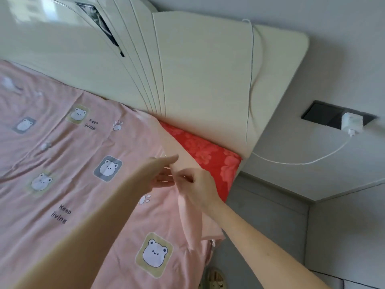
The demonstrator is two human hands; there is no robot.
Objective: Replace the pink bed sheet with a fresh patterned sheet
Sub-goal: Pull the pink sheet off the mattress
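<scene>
Head view: right hand (198, 188) pinches the folded-back pink bear-print sheet (73, 155); left hand (160, 174) grip wide.

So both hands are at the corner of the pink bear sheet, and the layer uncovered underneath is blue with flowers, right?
Not blue. The head view shows the left hand and right hand at the corner of the pink bear sheet, but the uncovered layer underneath is red with flowers.
</scene>
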